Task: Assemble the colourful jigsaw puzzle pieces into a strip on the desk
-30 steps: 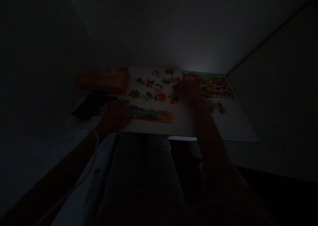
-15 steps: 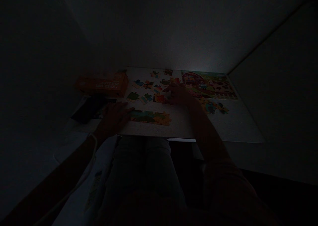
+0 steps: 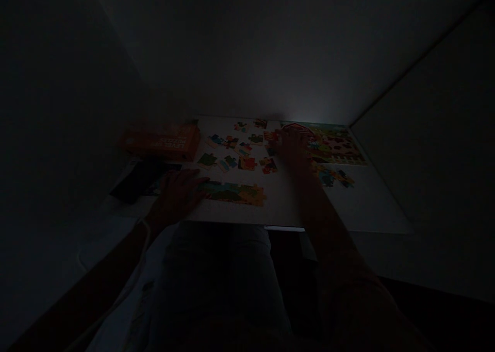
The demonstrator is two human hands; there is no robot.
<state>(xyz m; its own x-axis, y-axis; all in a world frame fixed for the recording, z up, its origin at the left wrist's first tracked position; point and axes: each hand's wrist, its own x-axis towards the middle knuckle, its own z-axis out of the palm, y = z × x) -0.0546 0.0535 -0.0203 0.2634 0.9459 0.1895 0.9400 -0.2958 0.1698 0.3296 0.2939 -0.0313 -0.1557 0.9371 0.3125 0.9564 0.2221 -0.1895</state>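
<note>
It's dim here, but the left hand (image 3: 178, 193) lies flat near the surface's (image 3: 367, 207) front edge, fingers spread, tips touching the joined puzzle strip (image 3: 234, 193). The right hand (image 3: 291, 145) reaches among loose pieces (image 3: 247, 162) toward the far edge; its fingers' grip I cannot tell.

puzzle pieces (image 3: 232, 161): printed card (matt) | table (image 3: 367, 207): smooth white | box (image 3: 162, 141): cardboard

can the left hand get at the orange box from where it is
Probably yes: the left hand rests by the joined puzzle strip, and the orange box lies just beyond, nothing between.
</note>
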